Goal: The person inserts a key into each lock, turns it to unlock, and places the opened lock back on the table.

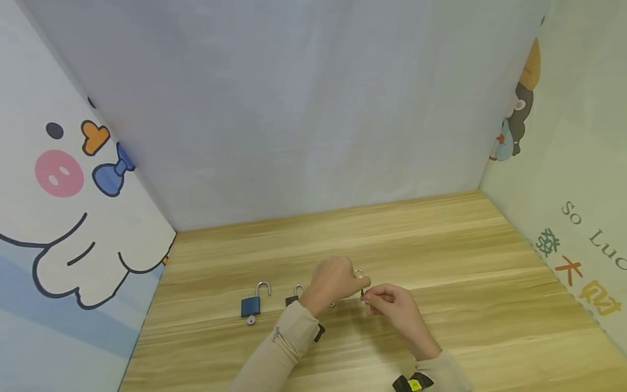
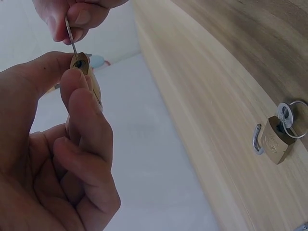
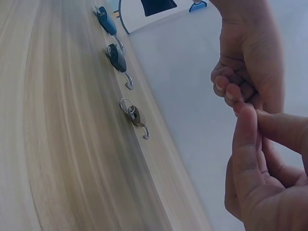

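Note:
A small brass padlock (image 2: pixel 96 86) is gripped between the thumb and fingers of my left hand (image 1: pixel 333 282), raised above the table. Its keyhole end shows in the left wrist view, and the shackle (image 1: pixel 359 271) pokes out past the fingers in the head view. My right hand (image 1: pixel 395 309) pinches a thin key (image 2: pixel 71 34), whose tip meets the keyhole end; how deep it sits cannot be told. On the table beyond the left hand lies another brass padlock (image 2: pixel 275 143) with its shackle open, a key in it and a ring attached.
Farther left on the wood-grain table (image 1: pixel 441 250) lie a blue padlock (image 1: pixel 250 307) and a black padlock (image 1: pixel 291 300), both with open shackles and keys at their bases. A grey-white wall (image 1: pixel 294 136) stands behind, with printed panels at either side.

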`<state>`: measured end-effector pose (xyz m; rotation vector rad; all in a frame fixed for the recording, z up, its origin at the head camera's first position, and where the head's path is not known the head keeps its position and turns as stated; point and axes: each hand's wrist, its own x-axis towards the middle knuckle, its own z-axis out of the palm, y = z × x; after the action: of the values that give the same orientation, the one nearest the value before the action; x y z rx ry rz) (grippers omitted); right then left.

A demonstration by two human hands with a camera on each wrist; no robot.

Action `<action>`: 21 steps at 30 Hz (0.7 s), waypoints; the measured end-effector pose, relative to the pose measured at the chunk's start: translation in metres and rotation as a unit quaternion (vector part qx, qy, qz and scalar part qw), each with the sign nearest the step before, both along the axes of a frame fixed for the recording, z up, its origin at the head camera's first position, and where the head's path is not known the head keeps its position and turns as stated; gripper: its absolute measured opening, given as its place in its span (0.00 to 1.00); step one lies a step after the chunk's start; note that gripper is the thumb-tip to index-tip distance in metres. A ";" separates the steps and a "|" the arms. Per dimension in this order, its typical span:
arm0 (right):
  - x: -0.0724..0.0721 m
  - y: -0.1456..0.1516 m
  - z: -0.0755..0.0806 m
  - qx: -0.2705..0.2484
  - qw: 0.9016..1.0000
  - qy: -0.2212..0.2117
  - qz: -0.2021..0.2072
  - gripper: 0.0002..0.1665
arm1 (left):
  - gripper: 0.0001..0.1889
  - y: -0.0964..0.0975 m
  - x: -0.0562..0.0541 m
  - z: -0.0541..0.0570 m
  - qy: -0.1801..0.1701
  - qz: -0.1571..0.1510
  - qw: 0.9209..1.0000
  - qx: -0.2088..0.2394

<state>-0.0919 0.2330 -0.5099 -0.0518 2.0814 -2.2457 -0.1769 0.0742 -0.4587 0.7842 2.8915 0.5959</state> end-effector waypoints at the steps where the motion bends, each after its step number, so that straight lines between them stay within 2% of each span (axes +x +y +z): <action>1: 0.000 -0.001 0.000 -0.005 1.000 -0.001 -0.003 0.13 | 0.26 0.000 0.000 0.000 0.001 0.000 1.000 0.000; 16: -0.005 -0.015 0.003 -0.013 0.994 -0.051 -0.095 0.07 | 0.27 -0.002 -0.003 0.000 -0.019 0.005 1.000 0.011; 21: -0.005 -0.017 0.003 -0.035 0.991 -0.059 -0.114 0.06 | 0.26 -0.001 -0.002 -0.002 -0.022 0.008 1.000 0.015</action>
<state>-0.0968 0.2161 -0.5074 0.3239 2.0393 -2.3793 -0.1788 0.0732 -0.4607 0.7426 2.8579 0.6525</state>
